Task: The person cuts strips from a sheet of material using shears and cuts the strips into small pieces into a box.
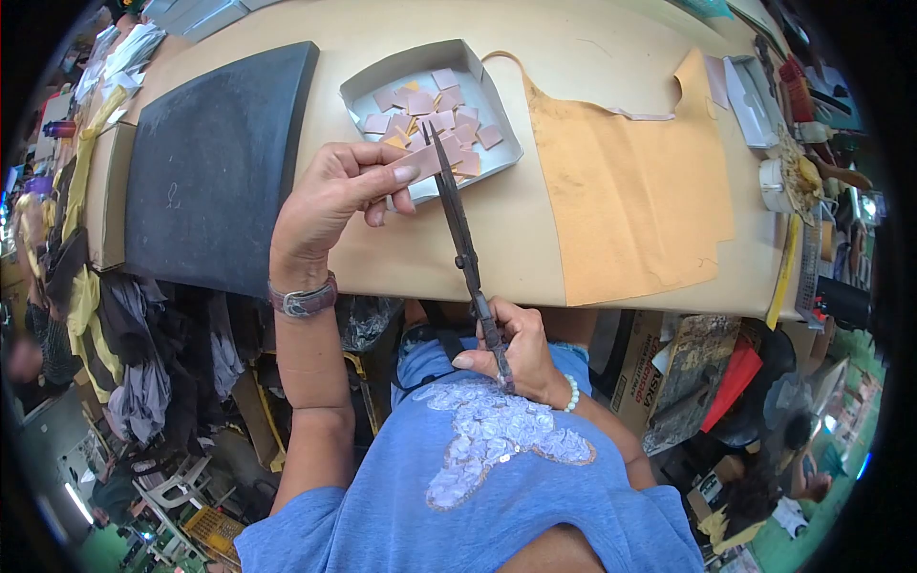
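My left hand (pixel 358 181) pinches a pinkish strip (pixel 420 164) of thin sheet material between thumb and fingers. In my right hand (pixel 521 353) is a pair of long dark shears (pixel 463 248), gripped by the handles near my body. Their blades point away from me, and the tips are at the strip's far end, slightly apart. Below the strip and blades sits a shallow white box (pixel 501 115) holding several small pink squares (pixel 444 78), some showing orange-yellow sides. Whether the blades touch the strip is hard to make out.
A large orange-yellow sheet (pixel 630 191) with an irregular cut edge lies to the right on the pale table (pixel 420 263). On the left is a dark, slab-like board (pixel 224 172). Another white box (pixel 750 100) and a yellow strip (pixel 783 267) lie along the right edge.
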### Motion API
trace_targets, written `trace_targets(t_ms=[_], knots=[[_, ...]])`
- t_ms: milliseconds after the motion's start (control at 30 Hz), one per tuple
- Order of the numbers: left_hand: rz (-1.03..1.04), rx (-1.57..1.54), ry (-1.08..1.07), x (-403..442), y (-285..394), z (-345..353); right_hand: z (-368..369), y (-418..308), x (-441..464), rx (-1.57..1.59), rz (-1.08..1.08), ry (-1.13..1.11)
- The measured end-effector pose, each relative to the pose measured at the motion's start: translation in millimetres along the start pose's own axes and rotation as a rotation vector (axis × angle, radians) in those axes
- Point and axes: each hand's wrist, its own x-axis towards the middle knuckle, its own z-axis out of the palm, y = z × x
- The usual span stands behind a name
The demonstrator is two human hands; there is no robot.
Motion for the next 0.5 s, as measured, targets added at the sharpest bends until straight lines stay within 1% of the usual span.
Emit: trace_targets(t_ms=[500], knots=[[0.007, 0.0, -0.026, 0.7, 0.2, -2.2, -0.4, -7.5, 0.8, -0.025, 0.013, -0.007]])
